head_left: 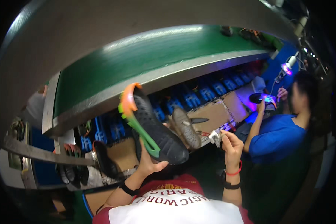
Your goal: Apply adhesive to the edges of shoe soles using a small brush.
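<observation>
My left hand [149, 162] grips a black shoe [162, 138] from below, near the toe end. The shoe is tilted, its orange heel up and away from me, with a green band along the side of the sole. My right hand [232, 145] is raised to the right of it, fingertips pinched on a small crumpled whitish wad [215, 137]. The wad is apart from the shoe; whether it is cloth or paper I cannot tell. Beyond the shoe, a grey-beige perforated shoe piece [186, 128] lies on the bench.
A green conveyor belt [138, 61] with a metal edge runs across the back. Below it are blue racks [192, 99] and cardboard [212, 115]. A dark shoe [106, 160] lies at left. At right a person in blue [280, 134] holds a shoe near a purple lamp [286, 68].
</observation>
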Motion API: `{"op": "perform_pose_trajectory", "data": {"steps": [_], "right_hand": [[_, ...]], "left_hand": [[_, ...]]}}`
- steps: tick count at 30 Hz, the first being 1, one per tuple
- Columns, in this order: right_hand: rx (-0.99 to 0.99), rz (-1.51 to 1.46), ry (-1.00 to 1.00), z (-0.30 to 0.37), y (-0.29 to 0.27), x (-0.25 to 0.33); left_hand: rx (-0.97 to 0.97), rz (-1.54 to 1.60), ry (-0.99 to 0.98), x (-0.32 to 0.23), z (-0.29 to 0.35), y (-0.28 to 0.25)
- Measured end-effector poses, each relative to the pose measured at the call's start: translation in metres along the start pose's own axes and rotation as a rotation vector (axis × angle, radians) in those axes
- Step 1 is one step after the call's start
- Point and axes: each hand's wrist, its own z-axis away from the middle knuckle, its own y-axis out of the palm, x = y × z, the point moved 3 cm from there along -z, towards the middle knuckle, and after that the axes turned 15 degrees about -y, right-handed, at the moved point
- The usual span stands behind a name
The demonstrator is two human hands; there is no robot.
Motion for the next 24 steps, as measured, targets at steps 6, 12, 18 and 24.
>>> {"op": "perform_pose_trajectory", "data": {"steps": [6,12,18,24], "right_hand": [[-0.328,0.101,-0.088,0.026,-0.084,0.03],[-0.299,0.14,-0.089,0.034,-0.099,0.035],[-0.058,0.16,0.12,0.023,-0.057,-0.002],[0.344,0.119,-0.044,0.033,0.033,-0.039]], "left_hand": [[0.291,0.369,-0.161,0.02,-0.147,0.101],[-0.225,0.414,-0.296,0.001,-0.345,0.145],[-0.461,-0.522,0.292,0.051,-0.175,0.074],[-1.161,-0.948,0.055,0.092,0.043,-0.118]]}}
